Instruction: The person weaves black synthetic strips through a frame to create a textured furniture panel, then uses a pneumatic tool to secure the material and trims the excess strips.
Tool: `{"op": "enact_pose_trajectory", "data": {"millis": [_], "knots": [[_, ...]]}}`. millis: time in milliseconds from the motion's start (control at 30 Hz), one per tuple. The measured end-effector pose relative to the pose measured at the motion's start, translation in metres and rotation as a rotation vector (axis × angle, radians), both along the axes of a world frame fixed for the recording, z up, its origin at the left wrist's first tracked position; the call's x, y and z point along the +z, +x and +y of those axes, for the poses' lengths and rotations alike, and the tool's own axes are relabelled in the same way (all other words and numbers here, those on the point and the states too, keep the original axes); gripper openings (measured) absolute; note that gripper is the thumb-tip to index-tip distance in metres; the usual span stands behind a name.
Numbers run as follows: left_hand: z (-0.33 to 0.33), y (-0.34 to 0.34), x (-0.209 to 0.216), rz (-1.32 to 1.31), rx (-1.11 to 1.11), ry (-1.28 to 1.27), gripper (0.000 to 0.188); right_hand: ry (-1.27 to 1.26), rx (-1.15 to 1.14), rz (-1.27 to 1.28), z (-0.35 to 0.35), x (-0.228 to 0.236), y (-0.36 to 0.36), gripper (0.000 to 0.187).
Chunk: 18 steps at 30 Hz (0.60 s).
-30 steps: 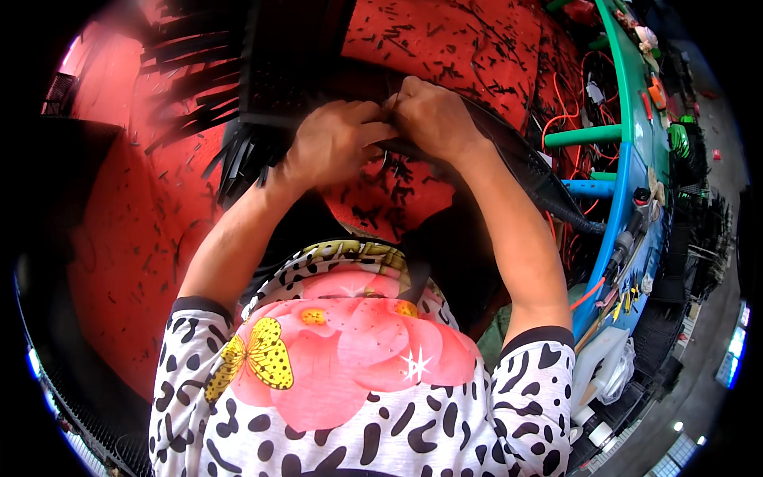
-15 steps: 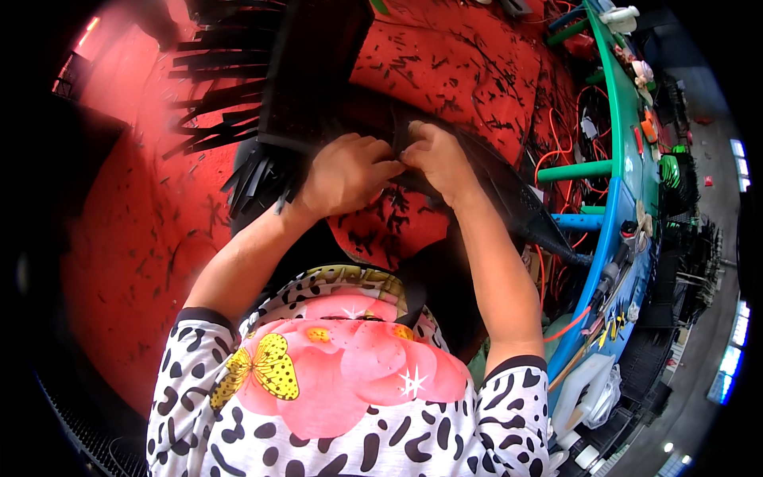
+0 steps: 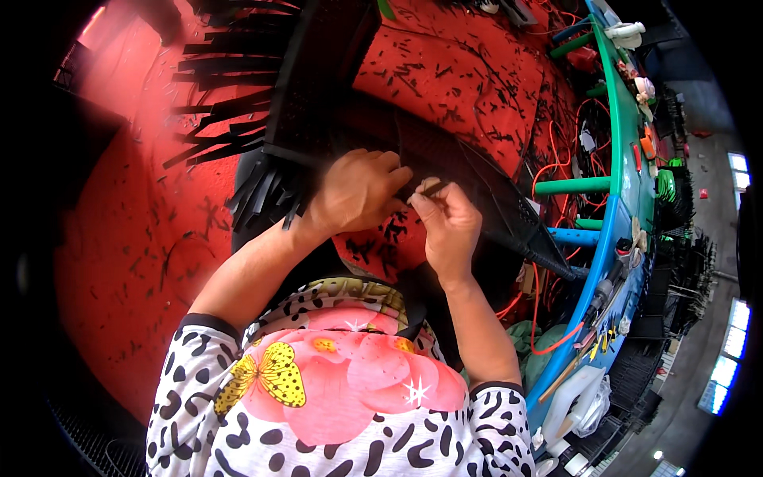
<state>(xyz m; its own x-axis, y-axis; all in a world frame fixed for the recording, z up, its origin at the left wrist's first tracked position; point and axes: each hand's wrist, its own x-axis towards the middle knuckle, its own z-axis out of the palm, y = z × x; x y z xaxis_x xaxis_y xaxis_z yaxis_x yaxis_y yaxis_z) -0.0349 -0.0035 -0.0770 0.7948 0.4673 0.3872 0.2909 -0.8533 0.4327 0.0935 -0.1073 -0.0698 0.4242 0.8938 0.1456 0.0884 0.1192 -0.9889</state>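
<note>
A large black woven piece (image 3: 318, 95), with long flat black strips (image 3: 230, 75) hanging loose from its left side, lies across my lap. Against its near edge, my left hand (image 3: 354, 191) has its fingers curled closed, and what they grip is hidden. Just to the right, my right hand (image 3: 451, 230) pinches a short dark strip (image 3: 433, 188) between thumb and fingers, in front of the woven panel. A bundle of loose strip ends (image 3: 266, 187) hangs by my left wrist.
Red floor covering (image 3: 453, 63) is littered with black strip scraps. On the right stands a blue and green framed table (image 3: 608, 230) holding tools, a power drill (image 3: 604, 294) and pliers. Orange hoses (image 3: 548, 171) run beneath it. A green cloth (image 3: 517, 346) lies near my right elbow.
My right hand has drawn back toward me, away from the woven piece, and a dark strip now shows in its pinch. My left hand has shifted slightly toward me and right.
</note>
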Motion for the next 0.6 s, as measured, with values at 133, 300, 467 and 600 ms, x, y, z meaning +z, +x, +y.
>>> {"op": "enact_pose_trajectory", "data": {"millis": [133,300,467,600], "knots": [[0.005,-0.001,-0.001,0.089,-0.035,-0.002,0.029,0.072,0.042,-0.203,-0.005,0.003,-0.005,0.008],[0.006,-0.003,-0.004,0.078,-0.036,0.031,0.027,0.141,0.047,-0.361,-0.009,0.012,-0.016,0.012],[0.003,-0.002,-0.005,0.039,-0.033,0.061,0.028,0.184,0.048,-0.349,-0.015,0.015,-0.020,0.012],[0.002,0.001,-0.004,0.041,-0.009,0.044,0.030,0.095,-0.029,-0.294,-0.002,0.015,-0.004,0.010]]}}
